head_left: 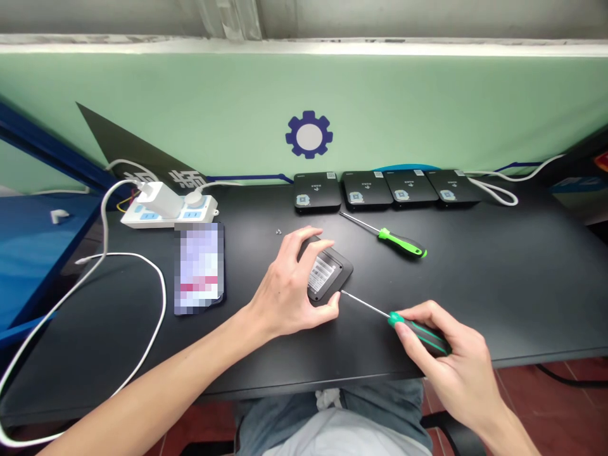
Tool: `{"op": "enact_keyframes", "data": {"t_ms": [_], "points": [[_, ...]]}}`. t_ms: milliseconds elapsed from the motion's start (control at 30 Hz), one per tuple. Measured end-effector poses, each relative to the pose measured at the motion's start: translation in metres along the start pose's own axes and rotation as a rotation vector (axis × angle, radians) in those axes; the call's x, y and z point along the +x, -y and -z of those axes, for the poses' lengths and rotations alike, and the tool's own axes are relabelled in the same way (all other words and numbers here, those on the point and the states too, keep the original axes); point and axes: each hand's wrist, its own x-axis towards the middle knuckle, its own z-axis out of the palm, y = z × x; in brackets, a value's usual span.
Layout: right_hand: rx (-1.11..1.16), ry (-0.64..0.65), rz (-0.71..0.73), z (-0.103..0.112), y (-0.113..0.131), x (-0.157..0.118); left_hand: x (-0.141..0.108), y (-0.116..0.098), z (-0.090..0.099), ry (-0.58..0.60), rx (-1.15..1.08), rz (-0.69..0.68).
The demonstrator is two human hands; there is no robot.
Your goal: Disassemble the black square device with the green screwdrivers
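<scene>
My left hand (297, 282) is closed around a small black electronic box (337, 269), fingers over its far edge and thumb at its near edge. The box shows a face with a white printed label and small corner holes. In my right hand (456, 361) is a screwdriver (422, 335) with a dark handle and green stripes. Its thin shaft points left, and the tip is at the near edge of the box, close to my left thumb. I cannot tell whether the tip touches the box. Several tiny screws (278, 232) lie beyond my left hand.
Several black boxes (317, 192) stand in a row along the back wall. A bright green screwdriver (401, 242) lies before them. At left are a white power strip (204, 212) with plugs, a blurred phone-like item (199, 266) and a white cable (164, 285) looping over the table.
</scene>
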Motion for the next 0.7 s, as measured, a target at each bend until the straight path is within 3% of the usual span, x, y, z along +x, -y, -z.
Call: {"op": "enact_keyframes", "data": {"t_ms": [167,300,567,700], "points": [[-0.009,-0.027,-0.012,0.018,-0.014,0.011,0.003,0.008,0.007,0.135,-0.043,-0.114],[-0.005,-0.044,-0.014,0.021,-0.021,0.017,0.007,0.006,0.017,0.202,0.008,-0.208],[-0.010,-0.001,0.004,0.017,-0.024,0.024,0.005,0.003,0.014,0.233,0.247,0.001],[-0.023,0.033,0.044,0.021,-0.029,0.029,0.004,0.009,0.015,0.315,0.127,-0.081]]}}
